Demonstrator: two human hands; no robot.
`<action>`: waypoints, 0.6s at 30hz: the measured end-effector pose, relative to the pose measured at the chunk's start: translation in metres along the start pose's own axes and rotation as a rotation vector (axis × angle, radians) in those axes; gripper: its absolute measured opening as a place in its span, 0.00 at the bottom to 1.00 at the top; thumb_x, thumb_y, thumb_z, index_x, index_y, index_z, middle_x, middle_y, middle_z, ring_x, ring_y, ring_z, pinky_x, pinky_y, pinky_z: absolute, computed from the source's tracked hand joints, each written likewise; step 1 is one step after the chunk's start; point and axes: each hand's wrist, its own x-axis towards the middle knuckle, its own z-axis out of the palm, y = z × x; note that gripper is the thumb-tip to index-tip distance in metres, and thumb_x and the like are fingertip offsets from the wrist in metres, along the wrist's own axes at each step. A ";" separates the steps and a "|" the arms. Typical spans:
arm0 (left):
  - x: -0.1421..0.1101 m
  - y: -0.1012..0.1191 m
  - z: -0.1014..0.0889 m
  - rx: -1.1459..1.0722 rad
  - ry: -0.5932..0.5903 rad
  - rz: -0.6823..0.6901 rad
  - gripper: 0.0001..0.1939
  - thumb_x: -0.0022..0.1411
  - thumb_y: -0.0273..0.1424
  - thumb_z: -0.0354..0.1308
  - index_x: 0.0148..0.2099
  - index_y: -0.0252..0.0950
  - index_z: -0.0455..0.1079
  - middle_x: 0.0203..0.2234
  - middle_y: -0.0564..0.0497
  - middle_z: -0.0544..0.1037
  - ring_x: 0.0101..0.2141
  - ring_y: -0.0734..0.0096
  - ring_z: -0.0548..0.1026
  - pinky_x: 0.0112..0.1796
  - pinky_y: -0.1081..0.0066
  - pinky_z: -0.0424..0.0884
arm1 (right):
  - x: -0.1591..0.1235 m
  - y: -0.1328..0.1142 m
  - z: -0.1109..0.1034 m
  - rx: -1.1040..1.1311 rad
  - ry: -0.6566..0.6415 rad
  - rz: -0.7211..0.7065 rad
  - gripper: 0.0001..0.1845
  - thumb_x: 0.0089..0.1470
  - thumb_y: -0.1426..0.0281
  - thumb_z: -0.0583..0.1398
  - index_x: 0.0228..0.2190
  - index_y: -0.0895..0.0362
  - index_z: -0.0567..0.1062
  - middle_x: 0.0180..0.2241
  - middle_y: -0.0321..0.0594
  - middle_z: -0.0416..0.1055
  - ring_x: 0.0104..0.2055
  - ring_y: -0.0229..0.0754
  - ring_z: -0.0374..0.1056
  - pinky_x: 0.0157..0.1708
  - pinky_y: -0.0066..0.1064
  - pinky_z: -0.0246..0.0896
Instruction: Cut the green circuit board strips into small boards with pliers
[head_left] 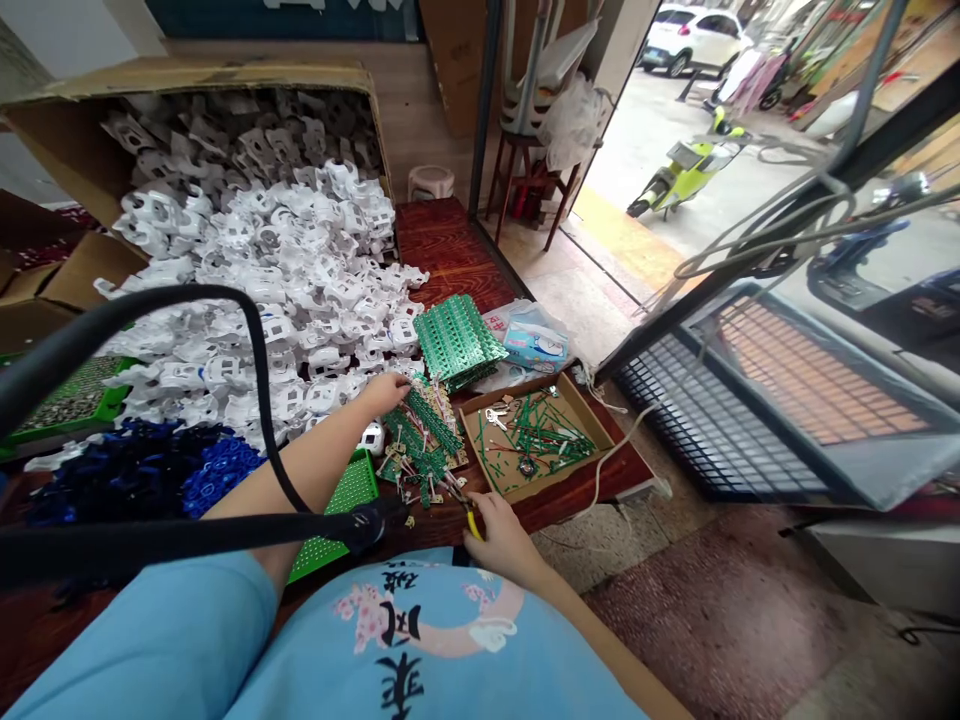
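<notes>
We find the left hand (388,394) pinching the far end of a strip (437,424) near the front edge of the table (454,235), the right hand (495,532) gripping pliers (472,523); we should steady it and set the tips squarely

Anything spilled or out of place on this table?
White plastic parts spill from the cardboard box across the table, loose, not contained. Also odd: what look like keys, seemingly unrelated to the green strips around them in the cardboard tray.
</notes>
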 end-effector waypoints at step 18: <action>-0.052 0.014 -0.061 -0.916 -0.251 -0.038 0.17 0.42 0.39 0.63 0.30 0.31 0.65 0.24 0.52 0.69 0.26 0.75 0.69 0.32 0.69 0.68 | 0.003 0.022 -0.050 0.496 0.075 0.147 0.27 0.43 0.64 0.58 0.47 0.57 0.64 0.48 0.45 0.63 0.51 0.47 0.58 0.53 0.41 0.48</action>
